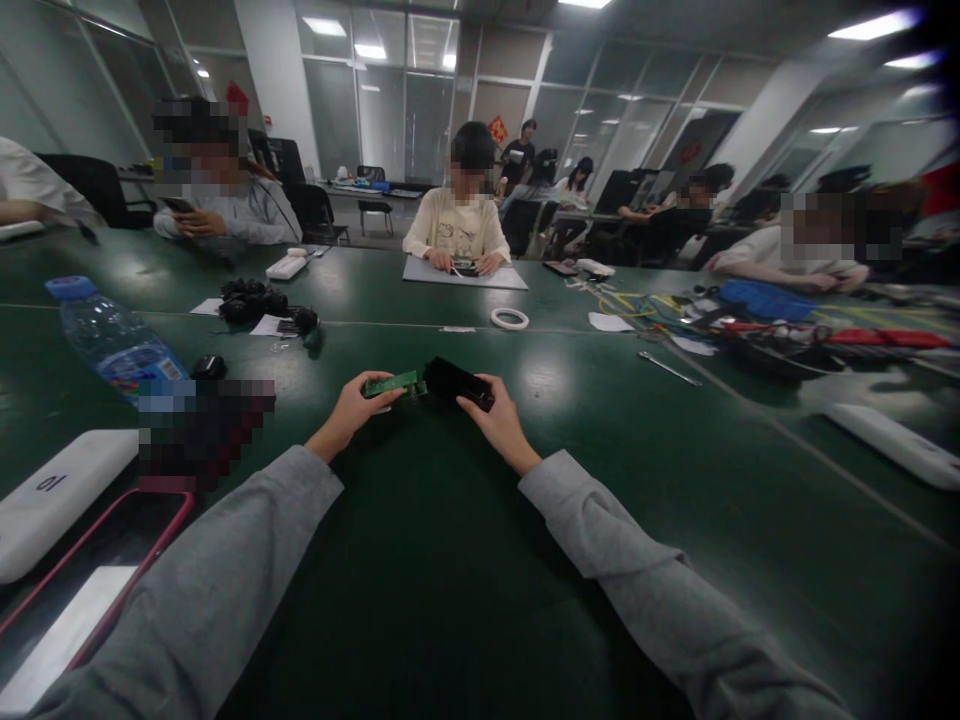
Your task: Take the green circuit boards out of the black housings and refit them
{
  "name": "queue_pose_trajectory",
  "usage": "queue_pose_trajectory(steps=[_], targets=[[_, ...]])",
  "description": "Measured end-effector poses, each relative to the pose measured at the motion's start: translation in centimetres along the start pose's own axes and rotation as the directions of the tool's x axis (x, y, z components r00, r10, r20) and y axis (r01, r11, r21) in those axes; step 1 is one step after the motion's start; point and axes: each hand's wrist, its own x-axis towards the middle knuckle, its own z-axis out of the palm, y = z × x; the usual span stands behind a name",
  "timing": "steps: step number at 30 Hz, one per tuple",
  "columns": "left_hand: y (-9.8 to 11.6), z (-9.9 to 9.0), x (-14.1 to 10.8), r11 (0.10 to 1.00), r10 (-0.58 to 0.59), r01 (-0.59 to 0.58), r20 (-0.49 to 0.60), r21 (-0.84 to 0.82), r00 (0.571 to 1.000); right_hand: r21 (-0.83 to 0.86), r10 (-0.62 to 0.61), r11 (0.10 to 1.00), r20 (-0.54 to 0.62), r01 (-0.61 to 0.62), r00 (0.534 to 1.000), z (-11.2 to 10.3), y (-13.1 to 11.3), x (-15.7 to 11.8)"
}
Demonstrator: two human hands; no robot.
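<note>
Between thumb and fingers, my left hand (354,408) grips a small green circuit board (391,383). Some small parts show at the board's right end, too small to make out. My right hand (499,415) is closed round a black box-shaped housing (457,383), tilted with its left end higher. The board's right end and the housing's left end are very close together; whether they touch I cannot tell. Both things are held over the green table (450,560). The fingers behind each thing are partly hidden.
To the left are a water bottle (120,340), a white power bank (64,490) and a red-edged phone (97,560). Ahead lie black cables (255,305) and a white tape ring (509,319). A wrench (670,369) and a cable pile (780,320) lie right. A person (457,215) sits opposite.
</note>
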Motion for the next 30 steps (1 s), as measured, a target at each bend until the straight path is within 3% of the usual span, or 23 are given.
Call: queue_pose_trajectory(steps=[6, 11, 20, 26, 30], targets=[[-0.3, -0.4, 0.7, 0.957, -0.047, 0.016, -0.102, -0.290, 0.994, -0.008, -0.038, 0.999, 0.093, 0.039, 0.995, -0.2, -1.2, -0.2], [0.1, -0.8, 0.6, 0.875, -0.086, 0.025, -0.105, -0.484, 0.991, -0.061, -0.025, 0.998, 0.164, 0.036, 0.986, -0.2, -1.3, -0.3], [-0.6, -1.4, 1.0, 0.855, -0.080, 0.031, -0.072, -0.518, 0.994, -0.144, -0.051, 0.987, 0.147, 0.073, 0.988, -0.2, -1.5, -0.5], [-0.7, -1.4, 0.9, 0.872, -0.065, 0.018, -0.080, -0.489, 0.995, -0.241, -0.261, 0.922, 0.192, 0.304, 0.946, -0.3, -3.2, -1.0], [-0.3, -1.2, 0.6, 0.863, -0.058, 0.002, -0.094, -0.506, 0.994, -0.305, -0.318, 0.873, 0.235, 0.381, 0.918, -0.1, -3.7, -1.2]])
